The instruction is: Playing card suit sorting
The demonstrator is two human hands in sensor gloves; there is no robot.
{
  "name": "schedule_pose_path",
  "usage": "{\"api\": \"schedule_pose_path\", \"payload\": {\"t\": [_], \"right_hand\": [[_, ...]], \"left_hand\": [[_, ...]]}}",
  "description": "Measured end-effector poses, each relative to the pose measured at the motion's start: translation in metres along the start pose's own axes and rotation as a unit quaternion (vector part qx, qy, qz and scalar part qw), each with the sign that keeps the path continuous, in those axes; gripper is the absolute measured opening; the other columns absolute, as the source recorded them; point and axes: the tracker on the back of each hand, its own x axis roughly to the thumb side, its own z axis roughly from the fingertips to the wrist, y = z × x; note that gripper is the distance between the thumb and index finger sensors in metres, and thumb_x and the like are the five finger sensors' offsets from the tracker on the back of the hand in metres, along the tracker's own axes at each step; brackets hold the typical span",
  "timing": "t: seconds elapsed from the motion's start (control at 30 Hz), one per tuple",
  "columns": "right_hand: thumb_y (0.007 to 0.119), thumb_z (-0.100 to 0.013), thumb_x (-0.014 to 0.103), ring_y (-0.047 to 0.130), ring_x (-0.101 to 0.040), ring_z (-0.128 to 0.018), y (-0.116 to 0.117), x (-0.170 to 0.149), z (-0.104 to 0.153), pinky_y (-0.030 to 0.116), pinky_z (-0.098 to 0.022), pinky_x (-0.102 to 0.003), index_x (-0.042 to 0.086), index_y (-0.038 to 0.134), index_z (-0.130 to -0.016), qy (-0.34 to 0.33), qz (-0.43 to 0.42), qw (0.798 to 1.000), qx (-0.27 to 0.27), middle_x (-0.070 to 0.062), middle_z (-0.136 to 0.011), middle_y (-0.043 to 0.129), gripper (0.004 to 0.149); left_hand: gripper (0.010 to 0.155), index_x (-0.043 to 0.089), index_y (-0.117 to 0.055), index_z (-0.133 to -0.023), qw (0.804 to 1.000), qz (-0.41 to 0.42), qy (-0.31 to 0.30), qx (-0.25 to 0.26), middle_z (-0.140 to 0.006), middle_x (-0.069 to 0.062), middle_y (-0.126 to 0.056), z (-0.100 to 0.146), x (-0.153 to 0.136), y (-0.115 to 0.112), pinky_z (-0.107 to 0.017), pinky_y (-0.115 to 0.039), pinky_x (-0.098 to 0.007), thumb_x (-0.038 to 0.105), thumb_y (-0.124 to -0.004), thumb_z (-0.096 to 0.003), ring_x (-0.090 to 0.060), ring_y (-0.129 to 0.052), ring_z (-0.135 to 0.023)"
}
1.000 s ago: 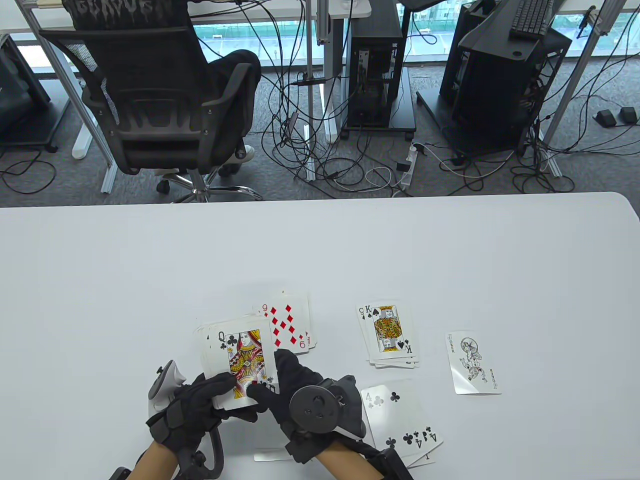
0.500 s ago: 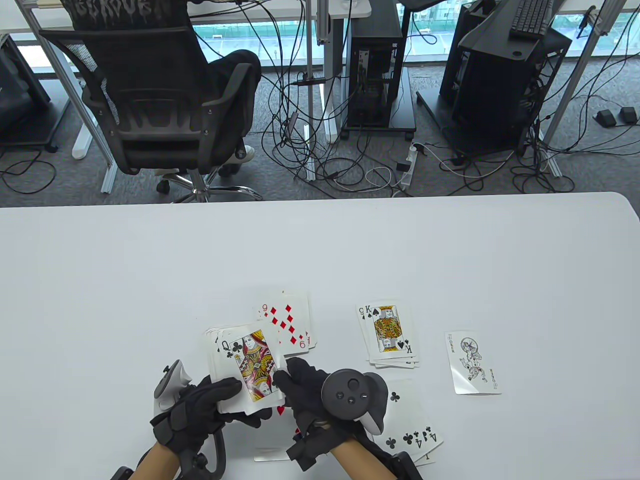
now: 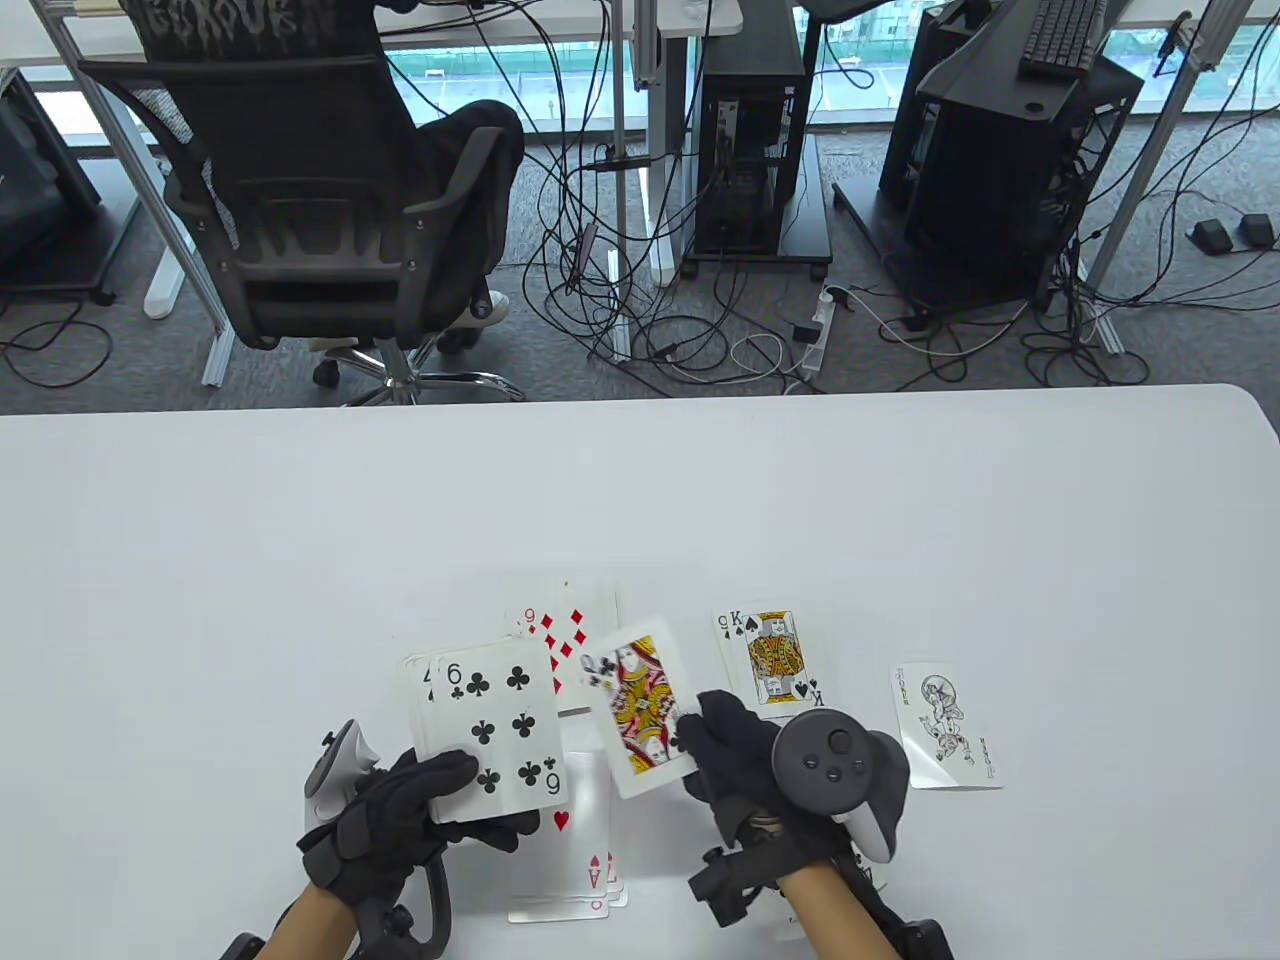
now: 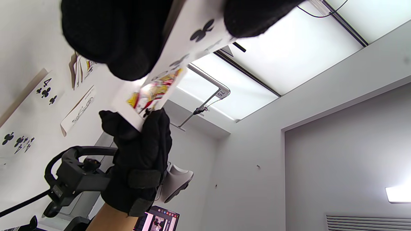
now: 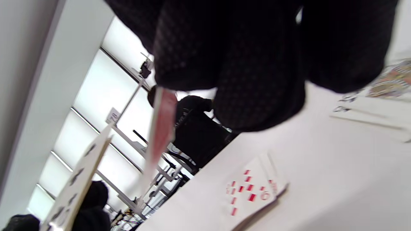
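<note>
Our right hand (image 3: 745, 765) pinches the queen of clubs (image 3: 640, 705) by its near right corner, thumb and fingers curled on it, the card lifted off the table (image 3: 200, 560) and tilted a little. Just to the left of that grip, our left hand (image 3: 400, 810) holds the rest of the deck (image 3: 490, 730) face up, thumb laid over its near edge and fingers curled beneath, with the six of clubs on top. Below and between the two grips lies the heart pile (image 3: 585, 860), an ace showing. Beyond the held queen, partly hidden by it and by the deck, lies the diamond pile (image 3: 570, 625) with a nine on top. Up and to the right of the right hand's grip sits the spade pile (image 3: 772, 665), topped by a king, and further right of it the joker (image 3: 945, 725) lies alone. In the left wrist view we see the club pile (image 4: 32, 109) under the right hand, a four showing.
</note>
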Motion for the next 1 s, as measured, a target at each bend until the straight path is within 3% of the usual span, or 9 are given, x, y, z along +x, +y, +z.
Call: {"api": "schedule_pose_path", "payload": {"t": [0.2,0.33,0.5,0.7,0.9,1.0], "right_hand": [[0.071,-0.053,0.017,0.098,-0.032,-0.025,-0.020,-0.038,0.019,0.085,-0.028,-0.053,-0.018,0.075,-0.075,0.128,0.111,0.979,0.112,-0.011,-0.034,0.094,0.041],[0.071,-0.053,0.018,0.098,-0.032,-0.024,-0.022,-0.050,0.027,0.085,-0.027,-0.052,-0.018,0.076,-0.073,0.190,0.187,0.954,0.141,-0.010,-0.033,0.094,0.042],[0.071,-0.054,0.020,0.098,-0.033,-0.025,-0.011,-0.065,0.033,0.084,-0.028,-0.053,-0.019,0.075,-0.074,0.259,0.298,0.892,0.218,-0.011,-0.034,0.094,0.044],[0.070,-0.054,0.022,0.098,-0.036,-0.028,0.012,-0.080,0.036,0.083,-0.031,-0.055,-0.020,0.073,-0.075,0.276,0.380,0.843,0.261,-0.014,-0.037,0.094,0.047],[0.070,-0.055,0.025,0.097,-0.038,-0.032,0.018,-0.075,0.034,0.082,-0.033,-0.057,-0.018,0.073,-0.077,0.271,0.443,0.809,0.275,-0.016,-0.040,0.094,0.048],[0.070,-0.055,0.026,0.097,-0.039,-0.034,0.017,-0.072,0.031,0.081,-0.034,-0.058,-0.018,0.073,-0.078,0.280,0.445,0.805,0.274,-0.016,-0.041,0.094,0.049]], "left_hand": [[0.052,0.015,-0.042,-0.109,1.000,0.004,0.006,0.005,-0.102,-0.021,-0.062,0.000,-0.001,0.000,-0.053,-0.080,-0.048,0.026,-0.070,-0.0669,-0.042,-0.089,-0.076],[0.052,0.015,-0.042,-0.110,1.000,0.005,0.007,0.006,-0.102,-0.021,-0.062,0.000,-0.001,-0.001,-0.053,-0.080,-0.048,0.026,-0.070,-0.0669,-0.042,-0.089,-0.076],[0.052,0.015,-0.042,-0.110,1.000,0.006,0.008,0.008,-0.102,-0.021,-0.062,0.000,-0.001,0.000,-0.053,-0.080,-0.048,0.026,-0.070,-0.0669,-0.042,-0.089,-0.076],[0.052,0.015,-0.042,-0.109,1.000,0.006,0.009,0.009,-0.102,-0.021,-0.062,0.000,-0.001,0.000,-0.053,-0.080,-0.048,0.026,-0.070,-0.0669,-0.042,-0.089,-0.076],[0.052,0.015,-0.041,-0.110,1.000,0.007,0.010,0.011,-0.102,-0.021,-0.061,0.000,-0.001,0.000,-0.053,-0.080,-0.048,0.026,-0.069,-0.0672,-0.042,-0.089,-0.076],[0.052,0.015,-0.041,-0.110,1.000,0.007,0.009,0.012,-0.102,-0.021,-0.061,0.000,0.000,0.000,-0.053,-0.080,-0.048,0.026,-0.069,-0.0672,-0.042,-0.089,-0.076]]}}
